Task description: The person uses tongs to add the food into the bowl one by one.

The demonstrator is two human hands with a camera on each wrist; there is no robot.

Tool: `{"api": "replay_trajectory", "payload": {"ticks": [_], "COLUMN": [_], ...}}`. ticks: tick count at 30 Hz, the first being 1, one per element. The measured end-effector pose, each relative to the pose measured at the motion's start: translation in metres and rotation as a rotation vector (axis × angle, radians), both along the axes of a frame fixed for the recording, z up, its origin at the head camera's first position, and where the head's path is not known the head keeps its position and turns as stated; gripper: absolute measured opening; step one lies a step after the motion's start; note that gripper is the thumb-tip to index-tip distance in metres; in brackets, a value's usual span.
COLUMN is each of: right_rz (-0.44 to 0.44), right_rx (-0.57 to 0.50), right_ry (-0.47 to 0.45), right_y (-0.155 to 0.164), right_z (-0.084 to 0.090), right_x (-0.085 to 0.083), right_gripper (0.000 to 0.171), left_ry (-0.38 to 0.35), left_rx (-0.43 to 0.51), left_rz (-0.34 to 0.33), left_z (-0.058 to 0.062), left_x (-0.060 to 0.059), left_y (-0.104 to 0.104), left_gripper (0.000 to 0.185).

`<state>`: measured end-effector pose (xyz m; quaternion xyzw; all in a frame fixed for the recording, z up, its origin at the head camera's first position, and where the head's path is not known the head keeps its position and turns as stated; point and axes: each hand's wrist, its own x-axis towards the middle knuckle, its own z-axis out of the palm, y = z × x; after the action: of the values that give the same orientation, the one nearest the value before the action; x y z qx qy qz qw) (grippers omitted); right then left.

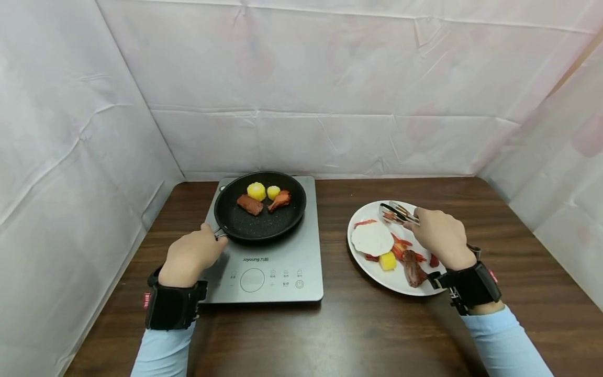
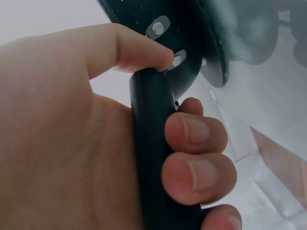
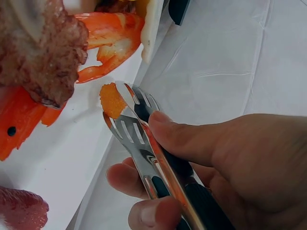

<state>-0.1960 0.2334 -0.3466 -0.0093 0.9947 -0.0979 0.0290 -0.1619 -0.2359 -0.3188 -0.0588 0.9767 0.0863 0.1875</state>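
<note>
My left hand (image 1: 202,246) grips the black handle (image 2: 153,143) of a black frying pan (image 1: 264,222), thumb along the top and fingers curled beneath. The pan sits on a grey induction cooker (image 1: 282,267) and holds two yellow corn pieces (image 1: 256,191), a sausage (image 1: 249,204) and a red piece (image 1: 281,200). My right hand (image 1: 424,222) holds metal tongs (image 3: 139,129) over the far side of a white plate (image 1: 391,280). An orange bit (image 3: 112,100) shows at the tongs' tips; whether it is pinched is unclear.
On the plate lie a white round piece (image 1: 372,238), a yellow chunk (image 1: 387,260), brown meat (image 1: 413,268) and red shrimp-like pieces (image 3: 110,43). A dark wooden table (image 1: 358,335) carries everything. White sheeting walls it in at the back and both sides.
</note>
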Motion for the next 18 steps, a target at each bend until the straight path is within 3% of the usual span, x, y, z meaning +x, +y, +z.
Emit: {"api": "replay_trajectory", "payload": {"ticks": [18], "right_rz": [0.003], "right_rx": [-0.024], "right_ry": [0.135], "right_y": [-0.005], "right_z": [0.010], "right_x": [0.010], "right_gripper": [0.035], "left_ry": [0.002], "left_rx": [-0.011], "left_rz": [-0.004], "left_z": [0.000], "left_x": [-0.001], "left_y": [0.000], "left_gripper": [0.077]}}
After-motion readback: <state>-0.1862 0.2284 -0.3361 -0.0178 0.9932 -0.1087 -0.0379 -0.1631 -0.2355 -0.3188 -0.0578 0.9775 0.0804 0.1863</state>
